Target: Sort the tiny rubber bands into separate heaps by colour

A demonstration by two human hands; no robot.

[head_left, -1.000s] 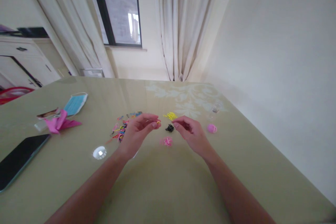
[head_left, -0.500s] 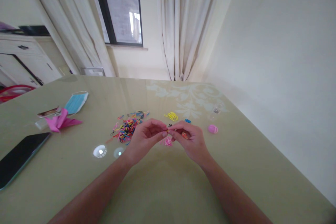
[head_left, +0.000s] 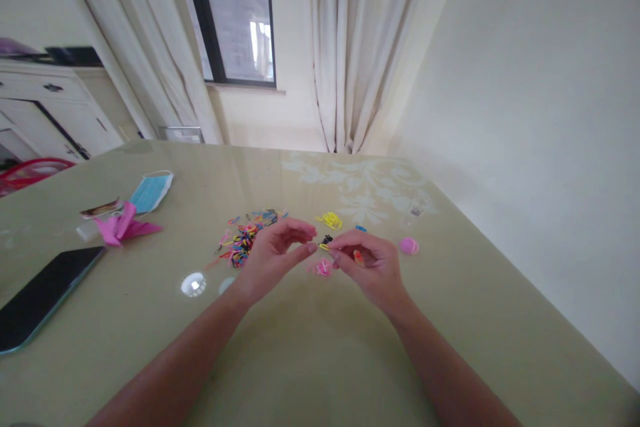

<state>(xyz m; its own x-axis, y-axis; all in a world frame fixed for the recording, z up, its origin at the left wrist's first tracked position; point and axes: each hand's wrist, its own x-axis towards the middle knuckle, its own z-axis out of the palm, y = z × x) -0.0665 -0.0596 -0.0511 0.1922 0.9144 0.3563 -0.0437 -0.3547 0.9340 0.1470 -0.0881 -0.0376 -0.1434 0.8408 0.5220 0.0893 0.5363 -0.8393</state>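
My right hand (head_left: 369,263) pinches a small yellow rubber band (head_left: 324,247) between thumb and forefinger. Just left of it, my left hand (head_left: 274,253) has its thumb and fingers apart and holds nothing. Beside and partly behind the left hand lies a mixed pile of coloured rubber bands (head_left: 243,243). Around the fingertips are small sorted heaps: yellow bands (head_left: 331,219), black bands (head_left: 327,239) and pink bands (head_left: 323,268). Blue bands (head_left: 361,228) show behind the right hand, and a bit of orange (head_left: 359,257) shows between its fingers.
A pink round object (head_left: 409,245) and a clear small container (head_left: 417,209) are at the right. On the left lie a phone (head_left: 47,290), a pink folded-paper piece (head_left: 125,225), a blue face mask (head_left: 152,192) and a clear dome-like piece (head_left: 193,285). A wall (head_left: 540,147) borders the table's right.
My hands have parted: the left fingertips have let go and opened, while the right hand has drawn slightly right with the yellow rubber band. The view has shifted a little.
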